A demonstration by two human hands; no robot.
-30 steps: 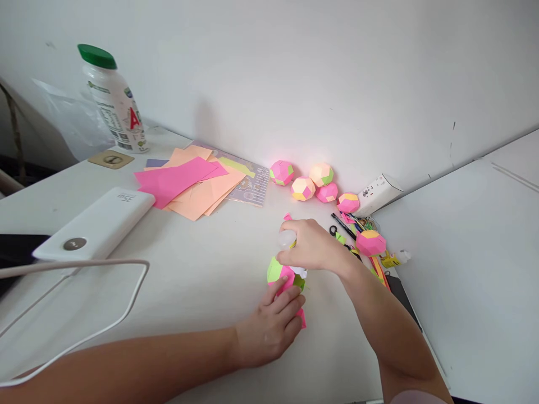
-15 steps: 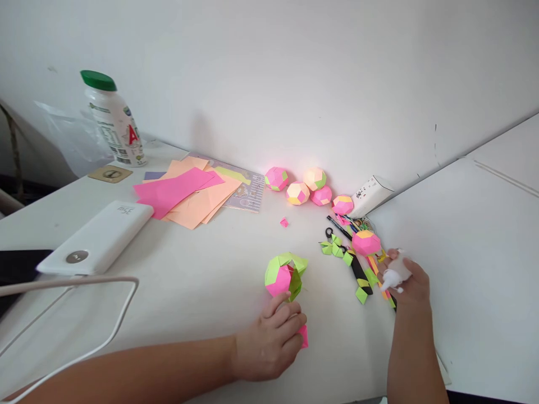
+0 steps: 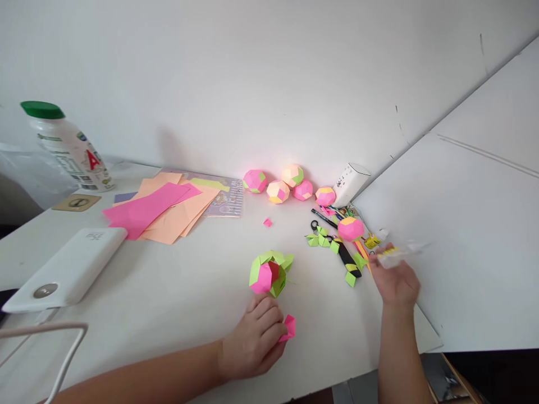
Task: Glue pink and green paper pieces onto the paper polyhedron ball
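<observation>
My left hand (image 3: 255, 336) rests low over the table, its fingers closed on a pink folded paper piece (image 3: 289, 328). Just beyond its knuckles sits a partly built paper ball (image 3: 261, 278) in green and pink, with an opening on its right side. At the right, my right hand (image 3: 396, 283) is closed around a small translucent glue bottle (image 3: 398, 255), which is tilted and smeared by motion. Close to that hand lie a black-handled cutter (image 3: 348, 259), green folded paper pieces (image 3: 323, 240) and a pink and yellow paper ball (image 3: 351, 229).
Several finished paper balls (image 3: 278, 191) stand along the wall beside a white box (image 3: 351, 184). Pink and peach paper sheets (image 3: 151, 209) lie at left, near a white power bank (image 3: 69, 269) with a cable and a green-capped bottle (image 3: 69, 147). A tiny pink piece (image 3: 267, 222) lies mid-table.
The view has shifted, so most things sit further left. The glue bottle in my right hand has turned, its nozzle now away from the paper ball. The pink piece in my left hand shows more.
</observation>
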